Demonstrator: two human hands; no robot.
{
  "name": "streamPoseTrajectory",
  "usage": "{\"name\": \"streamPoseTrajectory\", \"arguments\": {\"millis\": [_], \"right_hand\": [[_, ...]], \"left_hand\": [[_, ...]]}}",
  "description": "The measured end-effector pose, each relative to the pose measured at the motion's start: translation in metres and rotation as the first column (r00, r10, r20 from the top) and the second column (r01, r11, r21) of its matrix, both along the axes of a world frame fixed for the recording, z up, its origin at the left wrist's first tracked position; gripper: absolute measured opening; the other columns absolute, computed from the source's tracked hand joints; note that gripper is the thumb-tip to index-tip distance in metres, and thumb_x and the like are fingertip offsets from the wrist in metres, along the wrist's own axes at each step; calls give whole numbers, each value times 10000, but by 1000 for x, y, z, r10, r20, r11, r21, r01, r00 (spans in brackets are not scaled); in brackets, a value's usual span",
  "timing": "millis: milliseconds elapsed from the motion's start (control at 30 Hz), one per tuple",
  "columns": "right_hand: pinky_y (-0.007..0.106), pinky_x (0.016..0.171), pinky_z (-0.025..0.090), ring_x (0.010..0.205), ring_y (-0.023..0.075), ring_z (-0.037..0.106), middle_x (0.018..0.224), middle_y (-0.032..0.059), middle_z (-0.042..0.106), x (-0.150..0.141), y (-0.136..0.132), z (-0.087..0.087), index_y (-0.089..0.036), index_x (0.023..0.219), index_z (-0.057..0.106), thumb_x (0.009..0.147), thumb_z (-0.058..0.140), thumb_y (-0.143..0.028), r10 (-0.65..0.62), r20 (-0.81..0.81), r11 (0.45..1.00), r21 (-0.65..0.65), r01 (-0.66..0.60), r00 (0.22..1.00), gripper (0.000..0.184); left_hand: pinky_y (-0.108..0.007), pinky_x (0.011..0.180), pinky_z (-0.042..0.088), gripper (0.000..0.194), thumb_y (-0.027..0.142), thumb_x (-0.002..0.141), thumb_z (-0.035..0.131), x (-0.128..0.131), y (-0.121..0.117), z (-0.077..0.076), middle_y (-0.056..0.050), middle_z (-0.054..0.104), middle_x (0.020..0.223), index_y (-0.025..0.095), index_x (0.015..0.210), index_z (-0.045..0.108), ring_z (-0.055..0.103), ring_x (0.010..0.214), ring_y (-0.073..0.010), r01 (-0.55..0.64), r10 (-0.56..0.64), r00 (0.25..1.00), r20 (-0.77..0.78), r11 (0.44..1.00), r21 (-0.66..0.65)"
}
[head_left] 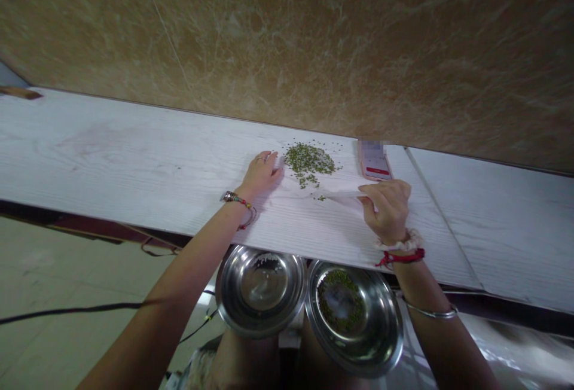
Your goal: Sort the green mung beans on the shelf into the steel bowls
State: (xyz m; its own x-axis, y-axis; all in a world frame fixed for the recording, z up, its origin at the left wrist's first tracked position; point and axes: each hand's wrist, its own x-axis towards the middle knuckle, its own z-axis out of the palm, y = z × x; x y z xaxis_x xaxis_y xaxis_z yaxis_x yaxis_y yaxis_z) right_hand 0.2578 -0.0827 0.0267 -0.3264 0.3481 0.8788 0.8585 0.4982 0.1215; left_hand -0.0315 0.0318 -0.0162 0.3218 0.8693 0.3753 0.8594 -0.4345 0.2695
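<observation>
A heap of small green beans [309, 161] lies on a white sheet of paper [329, 186] on the whitish wooden table [134, 157]. My left hand [262, 173] rests flat on the table at the sheet's left edge, fingers apart, just left of the heap. My right hand [388, 206] pinches the paper's right edge near the table's front. Below the table edge, on my lap, sit two steel bowls: the left bowl [262, 289] holds a few white grains, the right bowl [354, 324] holds green beans.
A phone [374, 161] with a lit screen lies on the table just right of the beans. A brown marbled wall [314, 37] rises behind the table. Black cables [67, 311] cross the tiled floor at the left. A seam [442, 216] splits the tabletop at the right.
</observation>
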Motion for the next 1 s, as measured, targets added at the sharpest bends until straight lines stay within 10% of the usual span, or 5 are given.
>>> {"name": "streamPoseTrajectory", "arguments": {"millis": [1000], "right_hand": [[339, 784, 387, 700, 161, 589, 702, -3, 661, -7, 0, -2, -237, 839, 641, 886, 535, -243, 23, 9, 1000, -11, -23, 1000, 116]], "left_hand": [[-438, 1037, 403, 472, 319, 896, 484, 3, -5, 7, -209, 514, 1316, 77, 1300, 487, 497, 1218, -298, -15, 15, 1000, -11, 999, -47]]}}
